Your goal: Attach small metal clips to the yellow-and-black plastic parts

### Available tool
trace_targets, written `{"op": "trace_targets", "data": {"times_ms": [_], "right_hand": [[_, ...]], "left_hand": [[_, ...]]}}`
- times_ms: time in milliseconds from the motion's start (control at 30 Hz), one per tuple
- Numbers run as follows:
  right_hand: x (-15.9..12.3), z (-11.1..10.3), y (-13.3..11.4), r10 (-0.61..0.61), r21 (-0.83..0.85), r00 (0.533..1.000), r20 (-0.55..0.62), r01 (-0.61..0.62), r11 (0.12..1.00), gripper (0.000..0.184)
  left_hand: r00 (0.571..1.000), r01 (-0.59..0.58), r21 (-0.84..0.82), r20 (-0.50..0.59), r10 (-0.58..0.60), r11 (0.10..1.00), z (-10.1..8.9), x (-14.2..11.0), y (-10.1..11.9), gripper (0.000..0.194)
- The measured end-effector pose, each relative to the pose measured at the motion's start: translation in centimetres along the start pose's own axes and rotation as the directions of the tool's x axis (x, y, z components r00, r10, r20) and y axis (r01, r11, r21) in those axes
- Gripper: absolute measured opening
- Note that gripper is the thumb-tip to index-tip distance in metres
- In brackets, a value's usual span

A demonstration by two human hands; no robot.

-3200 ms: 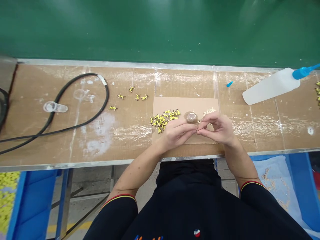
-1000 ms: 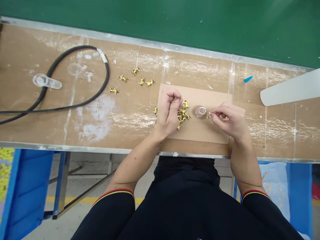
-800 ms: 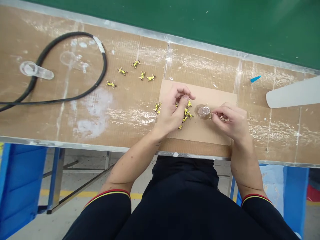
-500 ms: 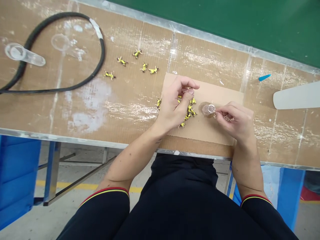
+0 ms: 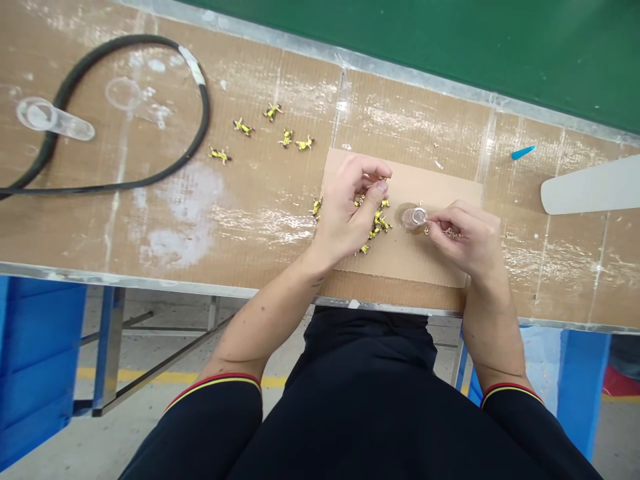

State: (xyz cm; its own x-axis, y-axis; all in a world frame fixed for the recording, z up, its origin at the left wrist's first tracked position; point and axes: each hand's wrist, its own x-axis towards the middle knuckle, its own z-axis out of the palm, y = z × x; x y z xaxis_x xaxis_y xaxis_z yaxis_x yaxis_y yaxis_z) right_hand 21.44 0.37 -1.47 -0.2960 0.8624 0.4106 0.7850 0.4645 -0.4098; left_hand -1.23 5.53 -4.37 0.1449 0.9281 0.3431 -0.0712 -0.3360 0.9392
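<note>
My left hand (image 5: 356, 203) is closed, with thumb and index finger curled round a small yellow figure (image 5: 384, 179), of which only a little shows at the fingertips. Beneath that hand lies a pile of similar yellow figures (image 5: 379, 225) with dark ends, on a flat cardboard sheet (image 5: 415, 260). My right hand (image 5: 467, 237) is pinched at the rim of a small clear cup (image 5: 415, 217); whatever sits between those fingertips is too small to name. Under the right fingers, tiny pale pieces (image 5: 453, 233) are scattered on the cardboard, partly hidden.
Several loose yellow figures (image 5: 287, 138) lie to the left. A black cable (image 5: 205, 113) loops at the far left, with a clear plastic tube (image 5: 75, 127) across it. At the right are a blue cone-shaped tip (image 5: 523, 153) and a white object (image 5: 590, 187). A green surface (image 5: 425, 40) borders the table.
The view has shifted slightly. A bit of yellow now shows at my left fingertips. My right hand stays pinched beside the cup's rim.
</note>
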Motion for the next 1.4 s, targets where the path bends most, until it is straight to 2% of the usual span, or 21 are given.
{"op": "trace_targets", "data": {"times_ms": [300,467,533,633,767,967,1200,1300,1400], "right_hand": [[0.0,0.0,-0.1,0.013,0.008,1.000,0.007,-0.013,1.000,0.013],[0.3,-0.4,-0.9,0.078,0.206,0.989,-0.122,-0.052,0.977,0.013],[0.4,-0.6,-1.2,0.132,0.289,0.976,-0.174,-0.078,0.954,0.012],[0.4,-0.8,-1.5,0.195,0.364,0.963,-0.185,-0.117,0.924,0.012],[0.3,-0.7,-1.3,0.205,0.426,0.958,-0.200,-0.103,0.899,0.012],[0.2,-0.6,-1.2,0.215,0.420,0.948,-0.233,-0.101,0.902,0.013],[0.2,-0.7,-1.5,0.153,0.418,0.951,-0.270,-0.027,0.908,0.010],[0.3,-0.7,-1.5,0.140,0.406,0.960,-0.241,-0.031,0.913,0.011],[0.4,-0.6,-1.4,0.133,0.342,0.977,-0.164,-0.070,0.937,0.013]], "left_hand": [[1.000,-0.023,0.041,0.010,0.022,0.999,-0.2,-0.1,0.0,0.025],[1.000,-0.010,-0.010,-0.010,0.010,1.000,0.0,-0.2,0.2,0.025],[0.999,0.043,-0.098,0.022,-0.041,0.994,0.3,-0.3,0.5,0.029],[0.979,0.187,-0.260,0.134,-0.156,0.947,1.0,-0.7,1.3,0.035],[0.956,0.282,-0.386,0.196,-0.221,0.879,1.6,-1.0,1.7,0.034],[0.965,0.263,-0.394,0.127,-0.232,0.881,1.2,-0.9,1.2,0.038],[0.956,0.287,-0.413,0.181,-0.231,0.864,1.3,-1.1,1.4,0.033],[0.952,0.298,-0.419,0.192,-0.237,0.858,1.4,-1.1,1.5,0.033],[0.950,0.309,-0.406,0.181,-0.255,0.860,1.2,-0.9,1.4,0.035]]}}
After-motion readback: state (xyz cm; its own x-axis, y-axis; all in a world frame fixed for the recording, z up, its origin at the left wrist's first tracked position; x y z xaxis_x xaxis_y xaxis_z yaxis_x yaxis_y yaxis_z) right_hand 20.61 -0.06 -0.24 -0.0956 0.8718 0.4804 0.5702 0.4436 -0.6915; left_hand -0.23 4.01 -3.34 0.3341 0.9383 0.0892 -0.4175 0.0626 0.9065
